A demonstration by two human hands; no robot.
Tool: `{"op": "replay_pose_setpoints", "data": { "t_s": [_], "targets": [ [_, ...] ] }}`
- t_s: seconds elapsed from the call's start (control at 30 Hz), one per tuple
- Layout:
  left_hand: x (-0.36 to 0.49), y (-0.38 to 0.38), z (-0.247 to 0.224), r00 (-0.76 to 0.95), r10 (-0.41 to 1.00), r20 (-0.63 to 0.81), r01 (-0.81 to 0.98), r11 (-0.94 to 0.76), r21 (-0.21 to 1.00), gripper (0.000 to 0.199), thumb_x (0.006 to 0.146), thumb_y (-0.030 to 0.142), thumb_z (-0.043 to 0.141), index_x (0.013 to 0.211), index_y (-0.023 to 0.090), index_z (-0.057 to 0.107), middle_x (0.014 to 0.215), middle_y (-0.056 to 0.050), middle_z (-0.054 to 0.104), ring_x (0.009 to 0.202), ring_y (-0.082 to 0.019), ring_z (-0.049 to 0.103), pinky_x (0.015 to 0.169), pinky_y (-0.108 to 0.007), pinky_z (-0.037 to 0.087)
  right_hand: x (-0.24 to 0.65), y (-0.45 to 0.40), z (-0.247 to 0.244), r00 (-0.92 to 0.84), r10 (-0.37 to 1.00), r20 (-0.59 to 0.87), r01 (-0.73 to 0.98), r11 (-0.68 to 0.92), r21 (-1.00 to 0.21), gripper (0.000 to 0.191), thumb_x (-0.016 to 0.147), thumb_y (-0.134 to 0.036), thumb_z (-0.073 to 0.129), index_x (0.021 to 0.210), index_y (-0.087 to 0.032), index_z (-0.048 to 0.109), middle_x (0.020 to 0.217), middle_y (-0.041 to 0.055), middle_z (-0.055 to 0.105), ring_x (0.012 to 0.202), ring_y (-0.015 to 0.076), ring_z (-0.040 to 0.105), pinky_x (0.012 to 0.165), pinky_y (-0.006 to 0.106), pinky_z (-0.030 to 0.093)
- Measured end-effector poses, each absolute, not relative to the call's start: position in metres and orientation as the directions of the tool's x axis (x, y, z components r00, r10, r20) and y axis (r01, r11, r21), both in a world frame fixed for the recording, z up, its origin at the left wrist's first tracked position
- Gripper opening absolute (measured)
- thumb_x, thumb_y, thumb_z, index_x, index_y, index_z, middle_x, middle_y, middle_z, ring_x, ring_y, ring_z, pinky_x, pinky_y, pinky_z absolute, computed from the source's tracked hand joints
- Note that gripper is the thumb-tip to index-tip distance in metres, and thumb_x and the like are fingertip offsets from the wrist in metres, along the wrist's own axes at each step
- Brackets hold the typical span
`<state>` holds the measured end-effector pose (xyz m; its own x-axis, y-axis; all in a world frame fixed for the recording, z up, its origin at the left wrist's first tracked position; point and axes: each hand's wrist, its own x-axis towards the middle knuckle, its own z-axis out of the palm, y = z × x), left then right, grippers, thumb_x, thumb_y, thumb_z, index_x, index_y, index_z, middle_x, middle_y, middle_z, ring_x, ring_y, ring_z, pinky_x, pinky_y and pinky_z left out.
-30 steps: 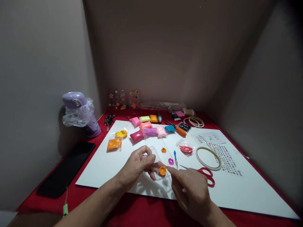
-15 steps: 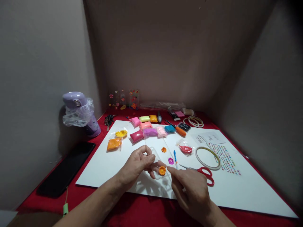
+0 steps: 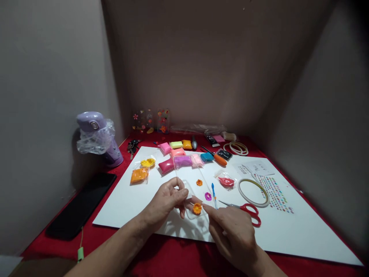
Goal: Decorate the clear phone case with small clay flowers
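A clear phone case (image 3: 188, 177) is held tilted above the white board by my left hand (image 3: 170, 196), thumb on top and fingers beneath its left edge. On the case's near end sits an orange clay flower (image 3: 197, 208). My right hand (image 3: 232, 227) has its index finger stretched to the flower's right side, at or just touching it; the other fingers are bent and partly hidden, with nothing visible in them. A smaller orange flower (image 3: 199, 182) and a purple flower (image 3: 208, 196) show near the case's right side; whether they lie on the case or board I cannot tell.
Right of the case are a blue tool (image 3: 213, 191), red-handled scissors (image 3: 250, 209), a tape roll (image 3: 240, 198) and gem stickers (image 3: 273, 194). Colored clay packets (image 3: 167, 166) lie behind. A phone (image 3: 82, 206) and purple bottle (image 3: 113, 156) are at left.
Almost nothing differs. The case and the orange flower on it have shifted very slightly left; both hands keep nearly the same pose.
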<state>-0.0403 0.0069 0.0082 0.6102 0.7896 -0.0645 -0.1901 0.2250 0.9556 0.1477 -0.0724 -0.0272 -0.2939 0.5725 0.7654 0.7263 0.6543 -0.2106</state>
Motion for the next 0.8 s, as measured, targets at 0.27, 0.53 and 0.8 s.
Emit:
{"op": "replay_pose_setpoints", "data": {
  "t_s": [0.27, 0.53, 0.8],
  "targets": [
    [-0.0394, 0.0079, 0.0076, 0.61, 0.79, -0.06, -0.187, 0.217, 0.958, 0.031, 0.082, 0.037, 0.064, 0.076, 0.018, 0.04, 0.063, -0.006, 0.068, 0.052, -0.011, 0.058, 0.047, -0.019, 0.044, 0.1468, -0.0708, -0.0251, -0.318, 0.601, 0.733, 0.723, 0.654, -0.222, 0.045, 0.083, -0.005, 0.053, 0.127, -0.012, 0.054, 0.055, -0.0029, 0.052, 0.047, 0.0126, 0.046, 0.049, 0.027, 0.03],
    [-0.0405, 0.0092, 0.0053, 0.633, 0.77, -0.074, -0.161, 0.225, 0.961, 0.03, 0.084, 0.037, 0.061, 0.077, 0.018, 0.038, 0.073, -0.011, 0.071, 0.059, -0.015, 0.064, 0.048, -0.019, 0.044, 0.1481, -0.0707, -0.0267, -0.31, 0.58, 0.753, 0.72, 0.661, -0.212, 0.039, 0.082, -0.005, 0.053, 0.12, -0.01, 0.057, 0.056, -0.0011, 0.054, 0.048, 0.0127, 0.047, 0.049, 0.027, 0.029],
    [-0.0405, 0.009, 0.0066, 0.623, 0.778, -0.078, -0.171, 0.233, 0.957, 0.032, 0.082, 0.038, 0.063, 0.076, 0.018, 0.039, 0.071, -0.01, 0.07, 0.056, -0.013, 0.061, 0.048, -0.019, 0.043, 0.1485, -0.0697, -0.0281, -0.32, 0.556, 0.767, 0.73, 0.661, -0.174, 0.038, 0.083, -0.005, 0.053, 0.12, -0.009, 0.057, 0.055, -0.0021, 0.052, 0.047, 0.0119, 0.045, 0.048, 0.027, 0.028]
  ]
}}
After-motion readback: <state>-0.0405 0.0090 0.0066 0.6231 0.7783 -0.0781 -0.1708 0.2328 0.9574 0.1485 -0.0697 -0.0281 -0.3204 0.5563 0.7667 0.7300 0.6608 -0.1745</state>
